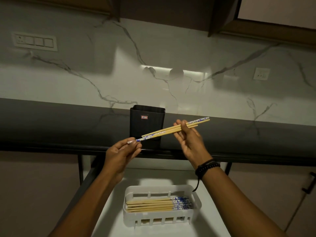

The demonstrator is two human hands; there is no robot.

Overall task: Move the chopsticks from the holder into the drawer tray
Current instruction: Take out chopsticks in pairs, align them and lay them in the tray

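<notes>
Chopsticks [157, 204] already lie side by side in the white tray [198, 205], nearest the viewer, bare wooden tips to the left and blue-patterned ends to the right; the tray sits on the pale floor of the open drawer [109, 212]. Above it, both arms reach forward. The left hand [119, 155] pinches the patterned end of one stick between thumb and fingertips, and the right hand [188, 139] closes its fingers round a small bundle [172, 130] of three or so sticks, held in the air over the table's edge and slanting up to the right. Within the bundle the ends look mixed: one patterned end points left, another right. Doing this step well probably means turning the odd stick so every patterned end faces right, matching those in the tray, then squaring the tips before lowering the bundle flat and parallel to the row, so nothing bridges the rim or pokes through the slotted wall. A light, even grip should keep the thin sticks from fanning or slipping. Beyond the hands, the black holder [147, 124] stands upright on the dark table [51, 124] just behind the bundle; no sticks show above its rim, though its inside is hidden. Farthest back rises the marble wall [119, 82].
</notes>
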